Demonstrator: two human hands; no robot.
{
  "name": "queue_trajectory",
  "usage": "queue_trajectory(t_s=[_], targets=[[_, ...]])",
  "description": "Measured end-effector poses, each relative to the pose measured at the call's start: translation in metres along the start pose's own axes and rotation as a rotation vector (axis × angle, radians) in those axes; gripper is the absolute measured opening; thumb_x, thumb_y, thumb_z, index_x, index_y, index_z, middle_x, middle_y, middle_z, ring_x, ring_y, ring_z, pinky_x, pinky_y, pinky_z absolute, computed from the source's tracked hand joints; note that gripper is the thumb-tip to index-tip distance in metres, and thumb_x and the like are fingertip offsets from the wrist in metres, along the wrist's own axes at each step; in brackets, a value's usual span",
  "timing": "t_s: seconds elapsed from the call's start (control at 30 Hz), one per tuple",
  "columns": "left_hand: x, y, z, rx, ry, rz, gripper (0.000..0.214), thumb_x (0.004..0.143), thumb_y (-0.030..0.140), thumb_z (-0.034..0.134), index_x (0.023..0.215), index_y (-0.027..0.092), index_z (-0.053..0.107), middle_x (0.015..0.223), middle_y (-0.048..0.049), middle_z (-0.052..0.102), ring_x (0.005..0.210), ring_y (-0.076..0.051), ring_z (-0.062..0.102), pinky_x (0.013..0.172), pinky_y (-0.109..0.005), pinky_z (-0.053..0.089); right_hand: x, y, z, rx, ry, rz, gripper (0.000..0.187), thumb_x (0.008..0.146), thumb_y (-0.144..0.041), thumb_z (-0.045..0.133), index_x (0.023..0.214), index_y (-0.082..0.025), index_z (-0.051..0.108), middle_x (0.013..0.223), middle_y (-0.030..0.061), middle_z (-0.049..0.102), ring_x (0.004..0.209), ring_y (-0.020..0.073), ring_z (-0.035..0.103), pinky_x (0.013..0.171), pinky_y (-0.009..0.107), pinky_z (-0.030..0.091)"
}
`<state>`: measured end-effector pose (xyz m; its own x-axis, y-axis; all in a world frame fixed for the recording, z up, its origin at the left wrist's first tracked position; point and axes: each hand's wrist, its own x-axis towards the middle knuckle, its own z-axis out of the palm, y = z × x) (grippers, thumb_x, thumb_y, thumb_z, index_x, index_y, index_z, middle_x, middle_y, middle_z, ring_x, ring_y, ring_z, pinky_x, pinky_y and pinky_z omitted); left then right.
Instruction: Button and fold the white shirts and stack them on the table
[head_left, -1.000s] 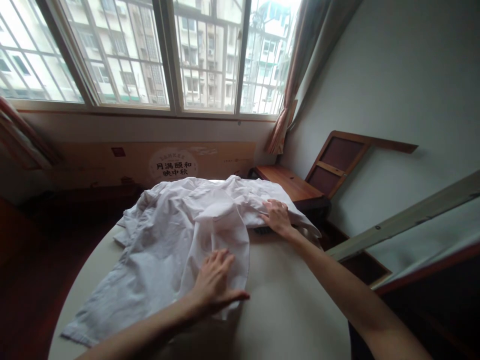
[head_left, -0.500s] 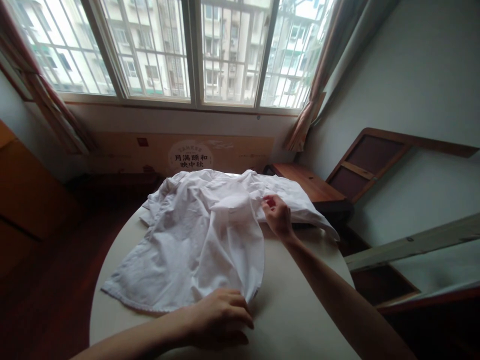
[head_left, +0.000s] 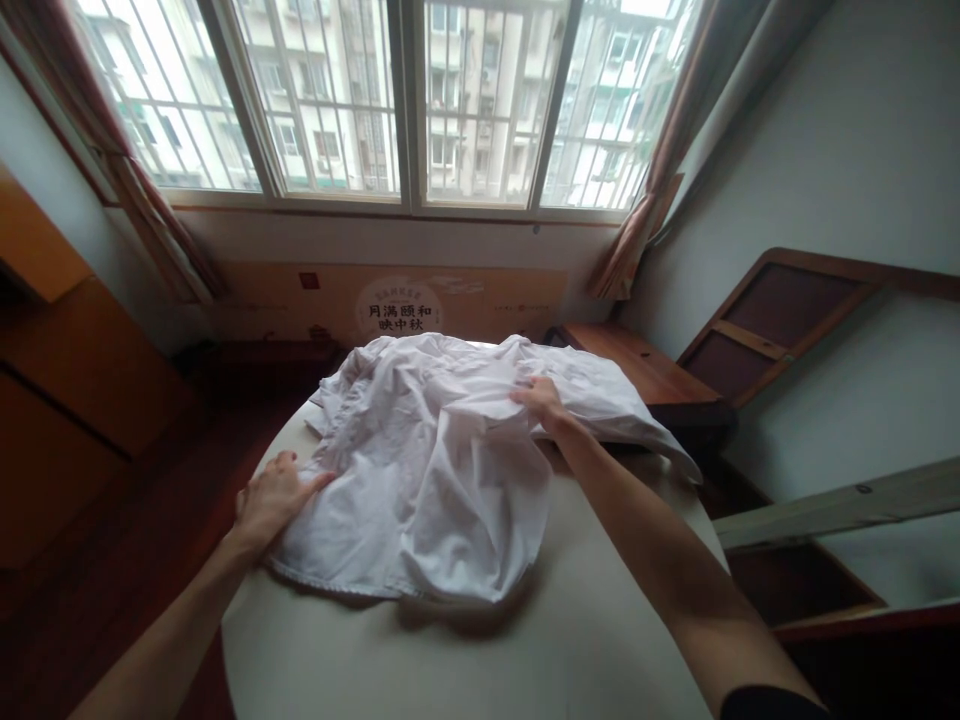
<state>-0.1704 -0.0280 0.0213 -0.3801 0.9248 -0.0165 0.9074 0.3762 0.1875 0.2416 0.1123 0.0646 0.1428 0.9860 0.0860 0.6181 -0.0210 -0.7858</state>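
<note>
A white shirt (head_left: 375, 490) lies rumpled across a round, pale table (head_left: 600, 610), with its lower edge toward me and another part stretching off to the right. At the shirt's left edge my left hand (head_left: 274, 497) has closed on the cloth, thumb on top and some fingers hidden. My right hand (head_left: 541, 402) pinches the fabric near the middle, thumb and fingers together. Folds run down from the right hand toward the rounded near edge, which is slightly lifted off the tabletop.
Beyond the table, a printed panel (head_left: 300, 300) stands under a barred window (head_left: 480, 110). A wooden desk (head_left: 637, 365) is at the far right, close to a wooden frame (head_left: 780, 310). An orange-brown cabinet (head_left: 60, 400) stands at left.
My left hand has moved from the near edge to the shirt's left side and taken hold there. My right hand has closed on the fabric. The shirt's near left corner has shifted inward.
</note>
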Motion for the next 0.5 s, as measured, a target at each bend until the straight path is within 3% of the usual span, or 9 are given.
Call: queue_trajectory(t_s=[0.1,0.17,0.2,0.33,0.4,0.5], targets=[[0.0,0.001,0.0,-0.035,-0.091,-0.002,0.066,0.073,0.071,0.046,0.105,0.015,0.059,0.098,-0.0193,0.065,0.094,-0.039,0.06,0.073,-0.042,0.043,-0.043,0.003,-0.04,0.035,0.28,-0.268,0.023,0.074,-0.031,0.059,0.09,-0.016,0.066,0.084,0.0063,0.065,0.078,0.0192,0.06,0.072,0.03,0.049],[0.004,-0.002,-0.001,-0.063,-0.096,0.022,0.054,0.076,0.065,0.047,0.095,0.017,0.062,0.095,-0.0165,0.066,0.089,-0.037,0.061,0.067,-0.038,0.042,-0.086,0.005,-0.07,-0.021,0.347,-0.499,0.019,0.08,-0.034,0.056,0.086,-0.019,0.068,0.088,0.0073,0.063,0.081,0.0195,0.06,0.073,0.031,0.05],[0.008,-0.005,-0.004,-0.096,-0.091,0.023,0.047,0.077,0.061,0.049,0.09,0.017,0.062,0.091,-0.0145,0.066,0.085,-0.035,0.061,0.064,-0.035,0.041,-0.109,0.006,-0.084,-0.077,0.315,-0.588,0.017,0.082,-0.032,0.055,0.082,-0.021,0.068,0.087,0.0072,0.062,0.081,0.0192,0.06,0.072,0.031,0.05],[0.027,-0.023,-0.03,-0.262,0.027,-0.114,0.031,0.077,0.049,0.059,0.071,0.019,0.058,0.064,-0.0022,0.058,0.064,-0.02,0.055,0.055,-0.025,0.034,-0.19,0.026,-0.125,-0.341,-0.039,-0.864,0.021,0.085,-0.019,0.05,0.073,-0.026,0.066,0.082,0.0052,0.063,0.076,0.0172,0.061,0.069,0.03,0.05],[0.035,-0.033,-0.052,-0.291,0.126,-0.193,0.031,0.074,0.049,0.065,0.068,0.019,0.056,0.06,0.0021,0.053,0.059,-0.015,0.05,0.055,-0.023,0.032,-0.214,0.047,-0.137,-0.428,-0.208,-0.857,0.028,0.085,-0.011,0.043,0.074,-0.025,0.064,0.083,0.0052,0.065,0.073,0.0158,0.062,0.066,0.028,0.05],[0.045,-0.049,-0.078,-0.328,0.2,-0.243,0.033,0.065,0.048,0.074,0.076,0.02,0.061,0.066,0.0038,0.057,0.063,-0.015,0.051,0.058,-0.022,0.035,-0.228,0.086,-0.151,-0.556,-0.302,-0.65,0.034,0.08,-0.006,0.038,0.087,-0.026,0.064,0.086,0.0053,0.066,0.067,0.016,0.063,0.059,0.026,0.051]])
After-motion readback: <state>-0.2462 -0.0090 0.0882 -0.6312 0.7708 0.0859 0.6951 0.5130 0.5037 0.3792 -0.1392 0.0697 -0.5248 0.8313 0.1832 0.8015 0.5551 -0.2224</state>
